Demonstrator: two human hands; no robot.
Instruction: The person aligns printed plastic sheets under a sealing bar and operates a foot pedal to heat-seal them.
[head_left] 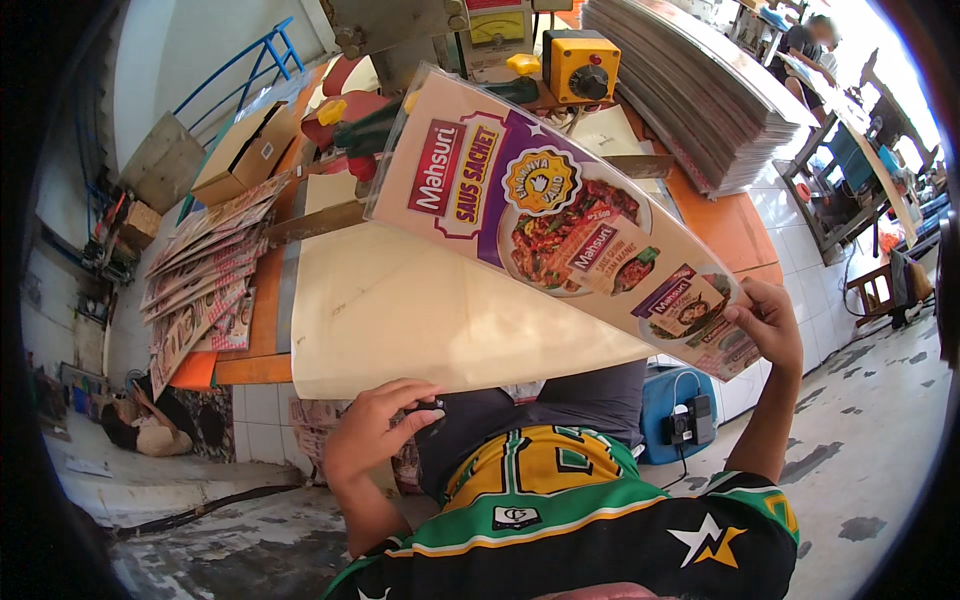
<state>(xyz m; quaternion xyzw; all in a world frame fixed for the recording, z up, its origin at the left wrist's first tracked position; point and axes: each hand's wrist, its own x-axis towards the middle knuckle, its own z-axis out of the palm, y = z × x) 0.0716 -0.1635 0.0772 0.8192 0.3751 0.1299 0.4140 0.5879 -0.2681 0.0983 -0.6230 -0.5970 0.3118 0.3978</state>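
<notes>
At centre, the printed card [565, 225] tilts over a cream sheet [440, 310], pinched at one corner by the right hand [768, 320] so its face shows; the left hand [380, 425] seems clamped on a dark object [430, 406].

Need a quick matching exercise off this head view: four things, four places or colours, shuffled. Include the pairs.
Column one:
1. Printed sheet
2. Left hand
3. Control box
4. Cardboard box

Column two:
A. Yellow, with a black knob
B. By the near edge of the cream surface
C. Brown, on the left, behind the pile of sheets
D. Gripped at its lower right end by the right hand

Pairs: 1-D, 2-B, 3-A, 4-C
</notes>
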